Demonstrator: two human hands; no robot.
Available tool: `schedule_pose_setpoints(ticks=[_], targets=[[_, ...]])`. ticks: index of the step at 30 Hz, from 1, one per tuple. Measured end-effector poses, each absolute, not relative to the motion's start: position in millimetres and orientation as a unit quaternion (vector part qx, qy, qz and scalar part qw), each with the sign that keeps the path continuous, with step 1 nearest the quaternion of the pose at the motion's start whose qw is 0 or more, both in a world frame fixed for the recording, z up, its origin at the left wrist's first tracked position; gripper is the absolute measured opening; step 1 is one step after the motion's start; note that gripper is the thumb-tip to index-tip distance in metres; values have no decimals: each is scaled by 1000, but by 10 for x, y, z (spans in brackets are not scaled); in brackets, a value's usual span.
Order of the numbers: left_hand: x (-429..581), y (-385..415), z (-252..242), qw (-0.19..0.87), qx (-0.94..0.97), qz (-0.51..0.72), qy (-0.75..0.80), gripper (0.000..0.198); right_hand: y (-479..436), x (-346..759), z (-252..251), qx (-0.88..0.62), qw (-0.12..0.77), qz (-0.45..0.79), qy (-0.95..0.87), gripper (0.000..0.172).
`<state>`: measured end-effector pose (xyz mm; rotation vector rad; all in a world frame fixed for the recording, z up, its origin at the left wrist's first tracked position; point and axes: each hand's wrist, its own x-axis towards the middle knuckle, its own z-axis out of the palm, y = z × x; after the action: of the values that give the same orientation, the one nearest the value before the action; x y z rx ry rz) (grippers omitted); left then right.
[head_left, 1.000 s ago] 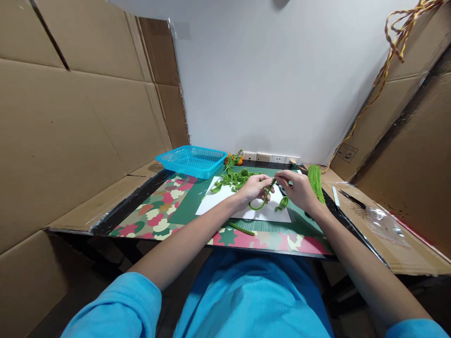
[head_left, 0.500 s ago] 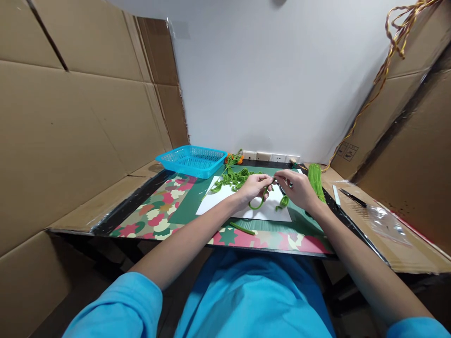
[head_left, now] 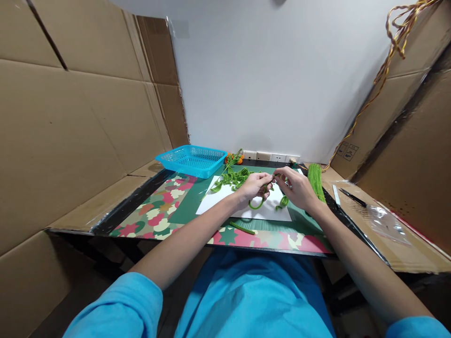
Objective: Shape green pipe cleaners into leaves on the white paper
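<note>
Above a white sheet of paper, my left hand pinches a green pipe cleaner, whose loose end curls down below the fingers. My right hand is closed on the same pipe cleaner, its fingertips meeting the left ones; the exact grip is partly hidden. Several leaf shapes bent from green pipe cleaners lie heaped behind my left hand. One more green leaf shape rests on the paper below my right hand. A short green pipe cleaner piece lies near the table's front edge.
A blue plastic basket stands at the back left, beside an orange and green pipe cleaner flower. A bundle of green pipe cleaners lies at right. Farther right are black-handled scissors or tweezers and a clear plastic bag.
My right hand has tilted slightly and its fingers have shifted on the pipe cleaner. The left hand stays in place, and the hanging curl has moved only a little.
</note>
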<state>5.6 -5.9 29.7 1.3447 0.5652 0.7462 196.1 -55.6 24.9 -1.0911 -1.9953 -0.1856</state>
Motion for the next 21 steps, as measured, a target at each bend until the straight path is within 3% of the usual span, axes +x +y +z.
schedule_pose_setpoints(ticks=[9, 21], targets=[[51, -53, 275, 690, 601, 319, 247, 48, -524, 1975, 216, -440, 414, -45, -796, 17], [64, -61, 287, 693, 600, 300, 264, 38, -508, 1989, 194, -489, 418, -95, -760, 16]])
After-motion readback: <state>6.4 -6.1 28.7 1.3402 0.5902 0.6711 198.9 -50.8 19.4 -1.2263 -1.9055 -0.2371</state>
